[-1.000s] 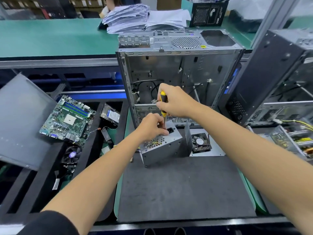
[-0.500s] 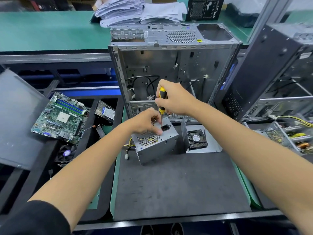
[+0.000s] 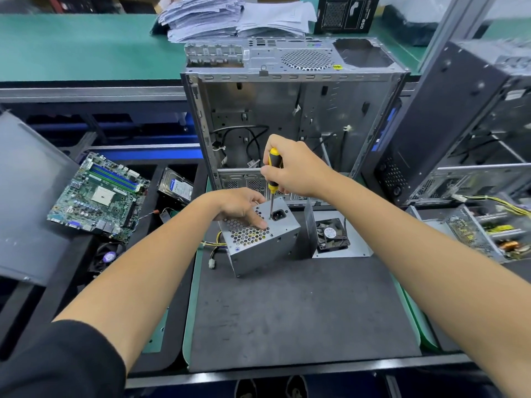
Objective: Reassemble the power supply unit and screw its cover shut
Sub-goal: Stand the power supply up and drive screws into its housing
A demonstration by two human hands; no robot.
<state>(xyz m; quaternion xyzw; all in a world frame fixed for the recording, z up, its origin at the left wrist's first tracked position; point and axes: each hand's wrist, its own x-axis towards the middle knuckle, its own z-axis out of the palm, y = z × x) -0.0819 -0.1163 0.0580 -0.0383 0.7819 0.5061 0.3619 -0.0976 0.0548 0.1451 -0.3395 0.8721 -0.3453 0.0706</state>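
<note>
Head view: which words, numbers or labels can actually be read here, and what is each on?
"650", upside down, on the black box at the back.
Hard drive label: too small to read.
Fan sticker: too blurred.
Motherboard markings: too small.
Yellow sticker on the computer case: unreadable.

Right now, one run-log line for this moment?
step: screwing cover | right hand: grips screwdriver, tip on power supply | left hand: rests on it

The power box [image 3: 260,239] sits on the mat [image 3: 301,311] in front of me. Behind it stands the open case [image 3: 287,116]. The fan [image 3: 332,235] is right of it, the board [image 3: 100,196] far left.
</note>
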